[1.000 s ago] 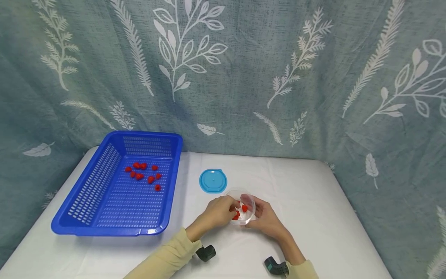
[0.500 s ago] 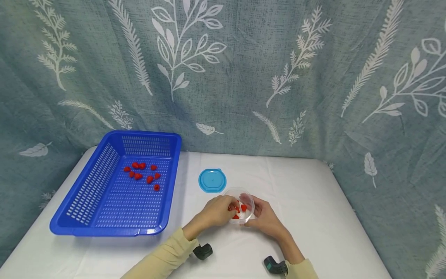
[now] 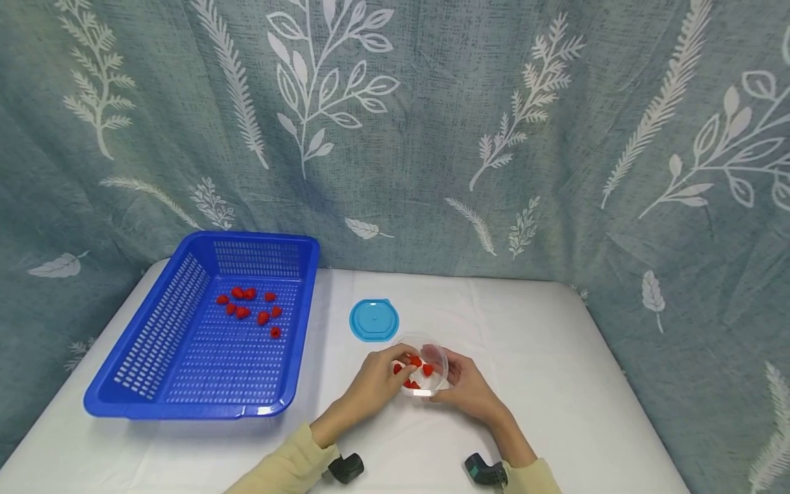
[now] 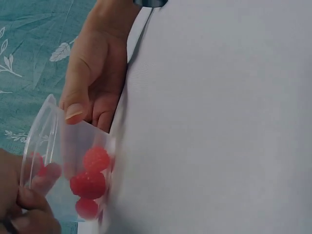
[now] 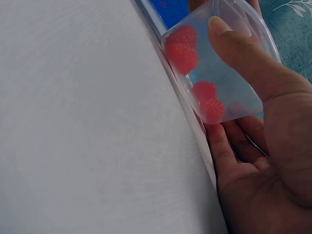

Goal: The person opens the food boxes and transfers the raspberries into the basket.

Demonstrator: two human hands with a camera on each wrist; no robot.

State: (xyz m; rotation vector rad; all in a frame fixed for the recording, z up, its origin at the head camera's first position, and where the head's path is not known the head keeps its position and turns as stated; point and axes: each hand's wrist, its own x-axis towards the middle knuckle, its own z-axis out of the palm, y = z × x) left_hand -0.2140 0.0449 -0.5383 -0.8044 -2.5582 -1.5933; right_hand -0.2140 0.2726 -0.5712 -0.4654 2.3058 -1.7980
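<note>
My right hand (image 3: 467,387) holds a clear plastic tub (image 3: 422,393), its thumb along one side and its fingers around the other. Several raspberries (image 4: 87,185) lie at the bottom of the tub. From the left, my left hand (image 3: 373,384) reaches over the rim, with thumb and fingertips inside. A raspberry (image 3: 415,360) is pinched between those fingertips, above the others. In the right wrist view the tub wall (image 5: 214,61) stands between the thumb and fingers of my right hand; the left hand is mostly hidden behind it.
A blue plastic basket (image 3: 296,357) with several raspberries (image 3: 243,312) stands on the left of the white-covered table (image 3: 543,357). Behind the tub lies a round blue lid (image 3: 374,320). A patterned green curtain (image 3: 420,137) hangs along the back and sides.
My left hand has drawn slightly left and its thumb and index finger have come apart, showing the raspberry between them. The right hand and tub stay nearly in place.
</note>
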